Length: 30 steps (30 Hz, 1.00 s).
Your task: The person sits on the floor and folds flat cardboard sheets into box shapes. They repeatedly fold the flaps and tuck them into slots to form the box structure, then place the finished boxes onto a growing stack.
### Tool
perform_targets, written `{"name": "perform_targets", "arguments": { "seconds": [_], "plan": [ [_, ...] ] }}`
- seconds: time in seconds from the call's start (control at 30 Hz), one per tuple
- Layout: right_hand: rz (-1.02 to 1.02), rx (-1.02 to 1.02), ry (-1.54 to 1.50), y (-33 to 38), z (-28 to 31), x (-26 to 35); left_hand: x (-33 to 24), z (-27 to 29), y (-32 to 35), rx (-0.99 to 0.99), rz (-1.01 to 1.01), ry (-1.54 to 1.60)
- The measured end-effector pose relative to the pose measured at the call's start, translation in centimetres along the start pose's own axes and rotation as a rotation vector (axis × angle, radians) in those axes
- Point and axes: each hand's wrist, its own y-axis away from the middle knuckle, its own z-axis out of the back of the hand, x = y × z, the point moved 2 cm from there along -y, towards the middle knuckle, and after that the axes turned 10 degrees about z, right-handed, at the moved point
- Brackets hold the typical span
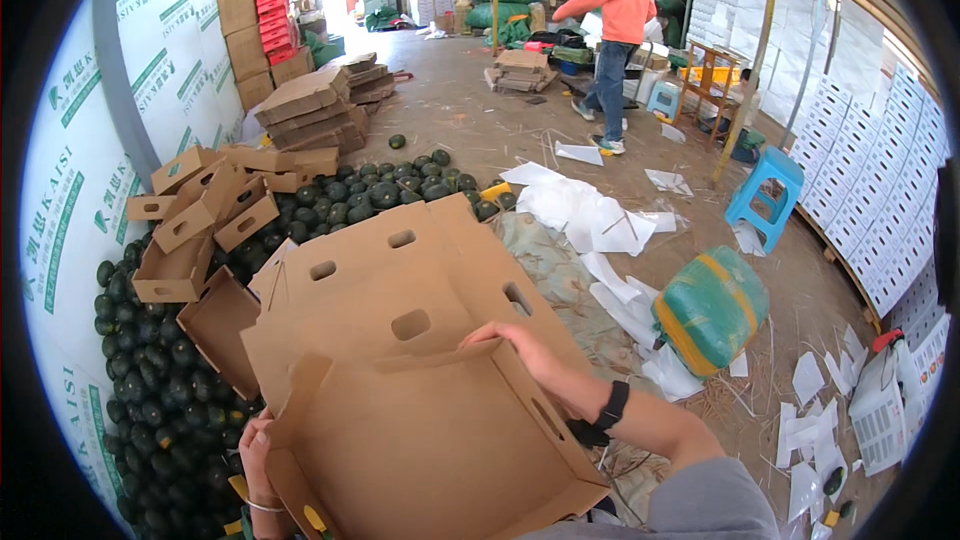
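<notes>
In front of me is a shallow open cardboard box point(430, 440), its inside empty and its side walls folded up. My left hand point(258, 450) grips the box's left wall, with the fingers partly hidden behind it. At the far right corner, my right hand point(515, 348) has its fingers closed over the box's edge. Just beyond lie flat cardboard blanks point(360, 285) with oval hand holes. A heap of dark green round fruits point(160, 390) spreads along the left and behind the cardboard.
Several cardboard trays point(190, 220) lie jumbled on the heap. At right are a green bale with yellow bands point(712, 310), a blue stool point(766, 195), scattered white paper point(590, 210) and stacked white cartons point(870, 180). A person in an orange top point(618, 5) walks farther back.
</notes>
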Motion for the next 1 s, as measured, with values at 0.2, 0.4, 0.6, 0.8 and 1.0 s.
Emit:
{"name": "perform_targets", "arguments": {
  "seconds": [0.2,0.4,0.6,0.8,1.0],
  "plan": [
    [-0.266,-0.239,0.164,1.6,1.8,-0.8,4.5,4.2,1.9,-0.218,0.327,0.137],
    [-0.496,0.843,0.581,-3.7,1.0,7.0,-6.6,-2.7,-3.4,0.572,0.399,-0.760],
    [0.101,0.831,1.756,-3.3,-6.6,4.1,-2.0,-7.7,-3.9,0.423,0.120,-1.928],
    [0.520,0.120,1.502,-5.2,-4.1,13.2,-11.7,-3.3,-9.6,0.018,0.212,-2.109],
    [0.218,-0.025,1.653,3.0,7.7,6.8,-13.7,11.3,-7.2,-0.428,-0.145,-0.713]
  ]
}}
